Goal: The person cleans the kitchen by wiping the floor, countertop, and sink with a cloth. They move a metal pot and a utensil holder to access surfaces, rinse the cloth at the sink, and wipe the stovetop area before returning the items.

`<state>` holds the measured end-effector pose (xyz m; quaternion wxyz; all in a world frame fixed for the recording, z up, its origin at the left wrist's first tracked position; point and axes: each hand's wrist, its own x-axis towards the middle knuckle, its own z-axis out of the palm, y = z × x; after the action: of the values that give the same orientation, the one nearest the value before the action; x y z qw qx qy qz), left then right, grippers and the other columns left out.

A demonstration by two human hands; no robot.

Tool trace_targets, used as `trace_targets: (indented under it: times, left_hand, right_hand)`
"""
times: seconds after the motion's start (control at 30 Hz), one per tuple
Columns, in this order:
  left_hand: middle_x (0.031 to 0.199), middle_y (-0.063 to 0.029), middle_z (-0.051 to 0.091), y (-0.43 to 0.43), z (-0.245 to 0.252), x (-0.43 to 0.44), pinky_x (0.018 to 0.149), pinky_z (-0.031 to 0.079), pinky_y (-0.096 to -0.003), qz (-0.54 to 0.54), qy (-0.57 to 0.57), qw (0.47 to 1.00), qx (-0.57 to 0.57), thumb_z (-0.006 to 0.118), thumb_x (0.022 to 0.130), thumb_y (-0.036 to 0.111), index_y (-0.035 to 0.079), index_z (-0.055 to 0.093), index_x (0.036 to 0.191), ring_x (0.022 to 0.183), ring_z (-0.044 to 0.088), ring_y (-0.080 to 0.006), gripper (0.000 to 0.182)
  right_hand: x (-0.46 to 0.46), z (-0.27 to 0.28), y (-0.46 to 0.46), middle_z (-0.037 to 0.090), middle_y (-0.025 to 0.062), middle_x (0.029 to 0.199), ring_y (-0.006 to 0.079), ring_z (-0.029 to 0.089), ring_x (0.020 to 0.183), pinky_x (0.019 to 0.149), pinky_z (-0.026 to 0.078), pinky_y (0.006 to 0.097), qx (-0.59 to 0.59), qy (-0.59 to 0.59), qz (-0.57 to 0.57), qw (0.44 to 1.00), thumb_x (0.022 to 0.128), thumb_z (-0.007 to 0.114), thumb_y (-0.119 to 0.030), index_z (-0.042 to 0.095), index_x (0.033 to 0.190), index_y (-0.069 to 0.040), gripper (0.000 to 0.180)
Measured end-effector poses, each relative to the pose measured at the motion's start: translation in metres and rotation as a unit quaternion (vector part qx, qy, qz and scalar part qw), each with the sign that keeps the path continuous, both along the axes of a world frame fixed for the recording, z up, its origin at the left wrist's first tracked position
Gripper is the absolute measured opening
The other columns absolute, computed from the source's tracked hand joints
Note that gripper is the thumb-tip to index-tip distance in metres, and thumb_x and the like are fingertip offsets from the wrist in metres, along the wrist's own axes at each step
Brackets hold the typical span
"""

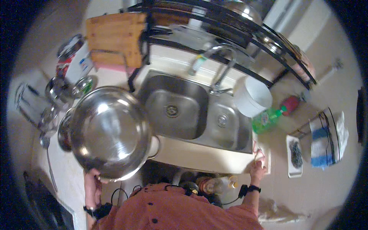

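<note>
A large stainless-steel pot (112, 132) is tilted so that its shiny round inside faces me, left of the sink. My left hand (93, 178) grips its near rim, and a loop handle (155, 147) sticks out at its right. At the counter's right front corner, my right hand (258, 170) holds a red-and-white cloth (258, 153); the fingers are small and blurred. Between my hands lies the double-bowl steel sink, with a big left bowl (184, 126) and a smaller right bowl (225, 133). A chrome faucet (227, 72) curves over its back edge.
On the sink's right stand a white bucket (250, 99) and a green bottle (263, 122). A wooden cutting board (115, 37) leans behind the pot. A black rack (244, 21) spans the back. Glass jars (50, 118) and a ladle (51, 164) are at left.
</note>
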<state>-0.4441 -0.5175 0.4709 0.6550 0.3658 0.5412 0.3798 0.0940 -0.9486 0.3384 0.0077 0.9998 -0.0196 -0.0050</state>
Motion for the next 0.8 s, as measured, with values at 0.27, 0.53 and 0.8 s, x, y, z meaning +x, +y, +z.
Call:
trace_targets:
  times: [0.27, 0.53, 0.8]
  left_hand:
    - [0.083, -0.0104, 0.06, 0.012, 0.032, 0.063, 0.04, 0.051, -0.025, -0.043, 0.088, 0.995, -0.004, 0.049, 0.075, 0.0, -0.005, 0.047, 0.112, 0.061, 0.064, -0.0197, 0.037]
    - [0.079, -0.0114, 0.059, 0.0, 0.016, 0.054, 0.042, 0.05, -0.0271, -0.012, 0.021, 1.0, 0.019, 0.053, 0.074, -0.001, -0.005, 0.044, 0.117, 0.054, 0.059, -0.0178, 0.043]
    - [0.083, -0.0108, 0.06, -0.031, 0.014, 0.006, 0.047, 0.054, -0.0282, 0.105, 0.032, 0.994, 0.017, 0.052, 0.077, 0.0, -0.007, 0.05, 0.11, 0.061, 0.061, -0.0183, 0.034]
  right_hand:
    - [-0.045, 0.042, 0.202, 0.063, 0.0094, 0.108, 0.0123, 0.059, 0.094, 0.08, 0.046, 0.0248, 0.568, 0.087, 0.32, 0.753, 0.096, 0.054, -0.023, 0.053, 0.124, 0.001, 0.038]
    - [-0.164, 0.103, 0.367, 0.063, 0.0096, 0.106, 0.0178, 0.062, 0.094, 0.08, 0.051, 0.0325, 0.501, 0.45, 0.497, 0.547, 0.091, 0.058, -0.028, 0.048, 0.126, 0.001, 0.046]
    - [-0.233, 0.1, 0.427, 0.062, 0.0113, 0.094, 0.0196, 0.064, 0.07, 0.057, 0.055, 0.029, 0.45, 0.615, 0.407, 0.503, 0.084, 0.058, -0.012, 0.052, 0.111, 0.001, 0.031]
